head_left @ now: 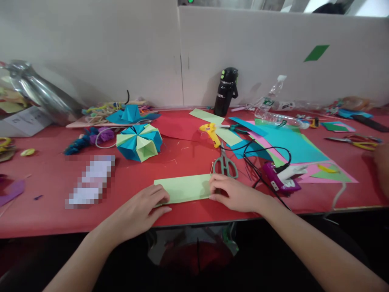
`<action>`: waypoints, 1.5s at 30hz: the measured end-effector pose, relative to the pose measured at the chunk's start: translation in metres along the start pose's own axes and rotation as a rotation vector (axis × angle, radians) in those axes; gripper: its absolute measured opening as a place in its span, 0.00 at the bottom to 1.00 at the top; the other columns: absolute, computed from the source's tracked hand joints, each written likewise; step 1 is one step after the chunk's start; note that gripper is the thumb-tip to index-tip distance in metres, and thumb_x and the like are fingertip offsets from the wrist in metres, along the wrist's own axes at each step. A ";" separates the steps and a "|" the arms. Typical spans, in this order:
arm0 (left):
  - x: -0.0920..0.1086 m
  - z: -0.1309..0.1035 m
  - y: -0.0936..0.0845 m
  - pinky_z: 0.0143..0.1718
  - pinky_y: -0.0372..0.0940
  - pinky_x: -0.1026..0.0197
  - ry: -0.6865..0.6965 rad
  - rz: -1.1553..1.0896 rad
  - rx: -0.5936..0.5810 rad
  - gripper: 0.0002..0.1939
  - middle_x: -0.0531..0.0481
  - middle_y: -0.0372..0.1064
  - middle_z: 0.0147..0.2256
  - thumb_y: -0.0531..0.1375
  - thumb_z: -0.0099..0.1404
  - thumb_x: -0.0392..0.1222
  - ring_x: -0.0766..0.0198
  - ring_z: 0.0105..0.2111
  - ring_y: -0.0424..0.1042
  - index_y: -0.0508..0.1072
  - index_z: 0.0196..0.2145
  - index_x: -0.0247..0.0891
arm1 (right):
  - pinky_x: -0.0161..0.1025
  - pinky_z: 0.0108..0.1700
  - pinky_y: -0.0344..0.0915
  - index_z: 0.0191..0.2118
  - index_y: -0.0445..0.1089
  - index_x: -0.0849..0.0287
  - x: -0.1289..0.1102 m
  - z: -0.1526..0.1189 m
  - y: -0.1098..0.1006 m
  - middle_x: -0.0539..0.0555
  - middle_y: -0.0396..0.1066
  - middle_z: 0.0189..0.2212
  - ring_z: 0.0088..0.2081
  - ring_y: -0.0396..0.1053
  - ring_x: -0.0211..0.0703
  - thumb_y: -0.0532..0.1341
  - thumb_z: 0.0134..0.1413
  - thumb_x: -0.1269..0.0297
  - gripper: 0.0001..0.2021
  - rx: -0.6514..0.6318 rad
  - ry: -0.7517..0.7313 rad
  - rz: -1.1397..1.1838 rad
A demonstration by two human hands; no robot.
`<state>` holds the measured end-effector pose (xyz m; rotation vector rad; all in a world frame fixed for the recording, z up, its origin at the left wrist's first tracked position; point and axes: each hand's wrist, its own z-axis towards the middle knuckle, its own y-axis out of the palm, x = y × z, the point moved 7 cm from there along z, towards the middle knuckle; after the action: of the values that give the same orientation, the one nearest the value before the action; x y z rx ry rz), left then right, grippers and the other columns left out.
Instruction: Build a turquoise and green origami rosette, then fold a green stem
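A light green paper strip (188, 188) lies lengthwise near the front edge of the red table. My left hand (146, 207) grips its left end, with the fingers curled over the paper and the thumb below. At the other end my right hand (232, 192) pinches the strip between thumb and fingers. Just behind that hand lie grey-handled scissors (225, 164), blades pointing away. Behind the strip, to the left, sits a folded blue and green paper ball (139, 142).
A yellow glue gun (210, 133) lies beyond the scissors. To the right are coloured paper sheets (298, 146), a purple power strip (281, 178) with black cables, and plastic bottles (281, 119). A black flask (226, 93) stands by the wall. Another person's hand (381, 166) shows at the right edge.
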<state>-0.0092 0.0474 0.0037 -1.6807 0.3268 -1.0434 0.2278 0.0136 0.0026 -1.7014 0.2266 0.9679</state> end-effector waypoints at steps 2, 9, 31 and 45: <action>-0.001 0.001 0.001 0.42 0.65 0.59 0.006 0.009 0.034 0.10 0.49 0.70 0.38 0.52 0.75 0.45 0.61 0.39 0.70 0.70 0.39 0.40 | 0.41 0.47 0.64 0.33 0.64 0.56 0.001 -0.001 0.001 0.52 0.64 0.41 0.42 0.67 0.42 0.58 0.66 0.65 0.08 0.003 0.004 -0.003; 0.004 0.007 0.001 0.43 0.63 0.61 0.025 -0.089 0.048 0.10 0.51 0.71 0.37 0.52 0.75 0.42 0.62 0.39 0.71 0.71 0.38 0.39 | 0.41 0.44 0.64 0.33 0.65 0.57 0.005 -0.002 0.001 0.53 0.65 0.40 0.38 0.67 0.40 0.58 0.66 0.63 0.08 0.017 -0.013 -0.028; 0.006 0.010 0.002 0.37 0.63 0.61 -0.040 -0.078 0.055 0.07 0.51 0.71 0.34 0.54 0.71 0.40 0.63 0.34 0.71 0.70 0.36 0.38 | 0.42 0.44 0.64 0.32 0.67 0.57 0.008 -0.005 0.000 0.54 0.67 0.40 0.37 0.67 0.42 0.59 0.63 0.62 0.08 0.042 0.019 -0.042; 0.014 0.012 0.004 0.33 0.60 0.60 -0.058 0.041 0.105 0.12 0.50 0.69 0.33 0.57 0.71 0.48 0.63 0.31 0.68 0.68 0.35 0.37 | 0.40 0.41 0.67 0.37 0.70 0.56 0.007 -0.005 -0.002 0.54 0.68 0.40 0.36 0.69 0.40 0.60 0.62 0.62 0.05 0.119 -0.002 0.023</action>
<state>0.0096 0.0445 0.0068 -1.6007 0.2635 -0.9634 0.2359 0.0126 -0.0011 -1.5918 0.2975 0.9544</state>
